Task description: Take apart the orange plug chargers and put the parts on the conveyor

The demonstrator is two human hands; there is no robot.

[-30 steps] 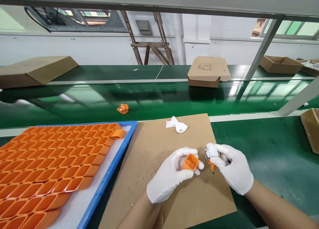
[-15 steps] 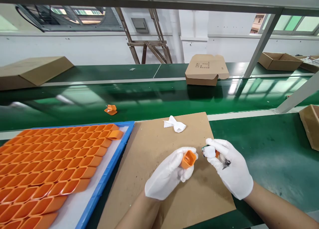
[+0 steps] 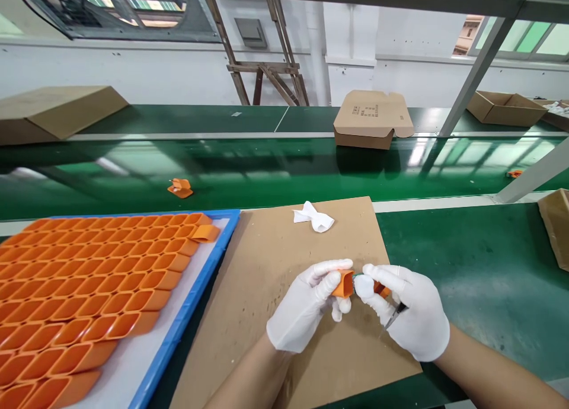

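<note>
White gloves cover both hands above a brown cardboard sheet (image 3: 258,261). My left hand (image 3: 306,305) grips a small orange sleeve (image 3: 344,283) between thumb and fingers. Close beside its right end, my right hand (image 3: 411,308) pinches a small part with a white face (image 3: 364,286) and a bit of orange behind it. A thin metal tool, perhaps tweezers (image 3: 395,316), is also tucked in my right hand. Fingers hide much of the white part, and I cannot tell if it touches the sleeve.
Rows of orange sleeves (image 3: 95,284) fill a blue-edged tray (image 3: 195,299) at left. Crumpled white cloth (image 3: 313,217) lies on the cardboard's far part. An orange piece (image 3: 180,188) rests on the green belt (image 3: 267,172). An open-flapped box (image 3: 371,118) stands behind.
My left hand has turned the orange sleeve sideways, and the white-faced part is now close to its end. The orange piece on the belt has shifted left; another shows at the far right.
</note>
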